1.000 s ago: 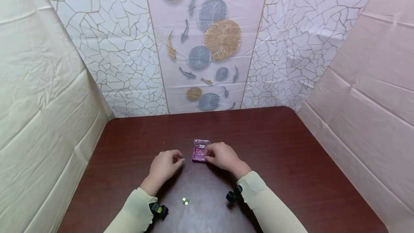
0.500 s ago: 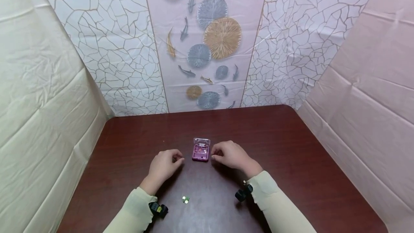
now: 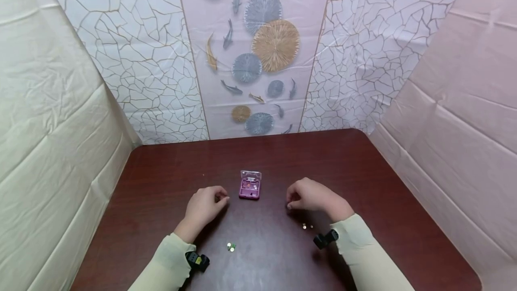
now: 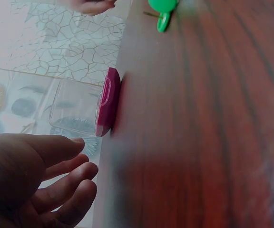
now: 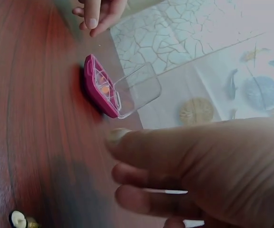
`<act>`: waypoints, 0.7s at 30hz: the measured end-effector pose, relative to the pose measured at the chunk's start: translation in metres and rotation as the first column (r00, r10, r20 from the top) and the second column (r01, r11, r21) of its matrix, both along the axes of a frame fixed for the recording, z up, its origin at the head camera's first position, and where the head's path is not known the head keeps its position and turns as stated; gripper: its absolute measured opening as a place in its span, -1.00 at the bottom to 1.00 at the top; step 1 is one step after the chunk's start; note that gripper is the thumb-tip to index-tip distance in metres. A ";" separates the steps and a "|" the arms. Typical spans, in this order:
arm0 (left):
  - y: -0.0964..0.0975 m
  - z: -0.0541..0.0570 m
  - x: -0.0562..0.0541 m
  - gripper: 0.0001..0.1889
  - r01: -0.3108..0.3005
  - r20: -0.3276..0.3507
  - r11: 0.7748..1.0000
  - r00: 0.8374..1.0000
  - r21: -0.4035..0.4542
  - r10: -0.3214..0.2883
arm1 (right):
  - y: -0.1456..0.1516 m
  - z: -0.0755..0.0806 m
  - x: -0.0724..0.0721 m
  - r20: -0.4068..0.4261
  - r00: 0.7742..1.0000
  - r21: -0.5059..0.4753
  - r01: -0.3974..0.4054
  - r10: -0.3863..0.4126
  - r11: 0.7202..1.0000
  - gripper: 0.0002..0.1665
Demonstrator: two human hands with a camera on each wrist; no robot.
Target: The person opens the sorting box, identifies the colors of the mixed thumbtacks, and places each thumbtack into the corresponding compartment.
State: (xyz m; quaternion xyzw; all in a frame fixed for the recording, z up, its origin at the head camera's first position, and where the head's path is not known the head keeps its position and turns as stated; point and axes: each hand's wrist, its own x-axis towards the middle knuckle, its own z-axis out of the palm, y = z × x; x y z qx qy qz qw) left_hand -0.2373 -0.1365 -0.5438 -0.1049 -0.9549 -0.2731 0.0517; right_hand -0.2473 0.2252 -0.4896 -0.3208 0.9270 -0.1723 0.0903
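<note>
Purple and probably plastic, the box (image 3: 248,197) sits on the table (image 3: 181,160) between your hands, nearer the left, its clear lid (image 3: 251,175) standing up at the far side. Your left hand (image 3: 203,205) and right hand (image 3: 313,196) are loosely bent, with nothing visible between their fingers, and neither touches the box. Expect it to be light, stiff and slick enough to slide; pinch its side walls, since the thin lid looks easiest to snap. An orange bit (image 5: 105,89) inside could tumble if you tilt it.
</note>
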 end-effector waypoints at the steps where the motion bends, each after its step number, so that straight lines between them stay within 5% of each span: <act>1: 0.000 0.000 0.000 -0.90 0.000 -0.001 1.000 1.000 0.000 0.000 | 0.002 0.002 0.002 0.016 1.000 0.009 -0.001 0.001 1.000 -0.79; 11: 0.003 0.001 0.001 -0.89 0.002 0.013 1.000 1.000 0.002 -0.002 | 0.019 0.005 0.016 0.159 0.984 0.069 0.074 -0.084 0.995 -0.66; 21: 0.004 0.004 0.003 -0.90 -0.004 0.014 1.000 1.000 0.005 0.004 | 0.023 -0.002 0.029 0.215 0.976 0.044 0.007 -0.016 0.999 -0.66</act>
